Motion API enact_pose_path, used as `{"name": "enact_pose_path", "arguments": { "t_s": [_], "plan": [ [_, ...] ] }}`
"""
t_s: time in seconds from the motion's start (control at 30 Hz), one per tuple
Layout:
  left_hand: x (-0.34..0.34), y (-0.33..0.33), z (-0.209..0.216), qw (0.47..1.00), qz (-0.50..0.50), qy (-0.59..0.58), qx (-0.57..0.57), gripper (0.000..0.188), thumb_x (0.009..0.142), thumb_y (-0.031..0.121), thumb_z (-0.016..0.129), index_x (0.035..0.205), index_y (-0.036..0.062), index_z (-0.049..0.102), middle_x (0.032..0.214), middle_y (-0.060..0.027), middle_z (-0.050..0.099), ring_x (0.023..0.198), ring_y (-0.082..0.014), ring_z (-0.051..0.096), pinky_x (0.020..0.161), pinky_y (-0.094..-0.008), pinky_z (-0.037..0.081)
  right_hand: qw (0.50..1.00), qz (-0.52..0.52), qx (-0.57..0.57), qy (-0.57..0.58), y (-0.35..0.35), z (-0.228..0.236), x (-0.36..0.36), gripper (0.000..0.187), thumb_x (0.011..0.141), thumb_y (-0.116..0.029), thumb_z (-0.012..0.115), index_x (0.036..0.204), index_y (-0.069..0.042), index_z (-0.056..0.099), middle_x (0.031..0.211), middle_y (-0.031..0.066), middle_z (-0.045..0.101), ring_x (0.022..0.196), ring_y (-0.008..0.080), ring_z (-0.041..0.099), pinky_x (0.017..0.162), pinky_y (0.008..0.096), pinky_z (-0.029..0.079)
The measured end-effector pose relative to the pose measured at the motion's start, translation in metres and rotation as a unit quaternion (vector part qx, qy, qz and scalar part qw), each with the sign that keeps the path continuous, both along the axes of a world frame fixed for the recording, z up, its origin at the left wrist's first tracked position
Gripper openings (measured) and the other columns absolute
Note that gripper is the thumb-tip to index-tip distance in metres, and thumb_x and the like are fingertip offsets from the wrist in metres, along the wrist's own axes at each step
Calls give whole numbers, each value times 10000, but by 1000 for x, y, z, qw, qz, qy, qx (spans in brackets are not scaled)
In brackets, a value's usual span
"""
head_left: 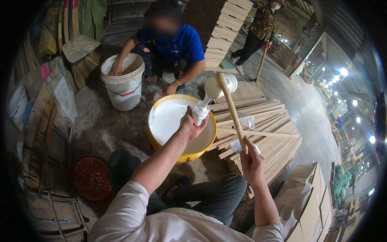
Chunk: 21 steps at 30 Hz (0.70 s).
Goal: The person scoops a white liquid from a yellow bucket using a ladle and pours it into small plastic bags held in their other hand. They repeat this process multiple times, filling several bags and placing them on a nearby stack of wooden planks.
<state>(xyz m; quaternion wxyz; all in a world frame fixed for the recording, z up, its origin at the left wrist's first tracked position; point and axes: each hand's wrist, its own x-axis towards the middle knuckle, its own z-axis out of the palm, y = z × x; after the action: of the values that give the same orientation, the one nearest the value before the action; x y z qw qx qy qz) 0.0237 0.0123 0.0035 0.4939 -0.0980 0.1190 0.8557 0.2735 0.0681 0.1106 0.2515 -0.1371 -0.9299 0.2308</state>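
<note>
My left hand [191, 124] is closed around a small white bottle [200, 112] above a yellow bucket [195, 155] of thick white liquid [167, 117]. Closed on a long wooden handle [230, 105], my right hand [252, 159] holds up a dipper with a white cup [217, 86]. The cup is tipped over the bottle, and white liquid runs from it toward the bottle's mouth. My fingers partly hide the bottle.
Across the bucket a co-worker in a blue shirt [192, 42] squats, one hand in a white pail [123, 97]. Wooden strips [270, 137] lie stacked at right, near wrapped boards [310, 197]. A red basket [90, 177] sits at left. Another person [262, 26] stands behind with a long-handled tool.
</note>
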Motion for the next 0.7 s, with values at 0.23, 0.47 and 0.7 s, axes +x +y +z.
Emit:
{"name": "enact_pose_path", "arguments": {
  "t_s": [0.23, 0.47, 0.7],
  "plan": [
    [-1, 0, -4, 1000, -1, -1, 28, 470, 918, 485, 322, 1118, 99, 499, 984, -81, 568, 869, -240, 572, 628, -298, 534, 988, 3, -155, 12, 4, -11, -1, 397, 874, -18, 466, 1267, -6, 413, 729, 47, 555, 603, 83, 503, 554, 223, 416],
    [-2, 0, -11, 999, -2, -3, 39, 456, 912, 476, 357, 1129, 97, 487, 994, -90, 566, 888, -250, 574, 650, -319, 534, 928, 31, -370, 43, 0, -11, -9, 408, 911, -81, 443, 1301, -8, 347, 621, -4, 433, 485, 51, 397, 426, 181, 330],
    [-4, 4, -11, 999, 1, -5, 34, 455, 908, 478, 366, 1122, 98, 496, 987, -86, 570, 877, -247, 578, 652, -316, 534, 885, 37, -460, 63, 2, -14, -12, 373, 921, -125, 436, 1270, -13, 369, 620, 17, 460, 374, 57, 353, 327, 189, 283]
  ]
}}
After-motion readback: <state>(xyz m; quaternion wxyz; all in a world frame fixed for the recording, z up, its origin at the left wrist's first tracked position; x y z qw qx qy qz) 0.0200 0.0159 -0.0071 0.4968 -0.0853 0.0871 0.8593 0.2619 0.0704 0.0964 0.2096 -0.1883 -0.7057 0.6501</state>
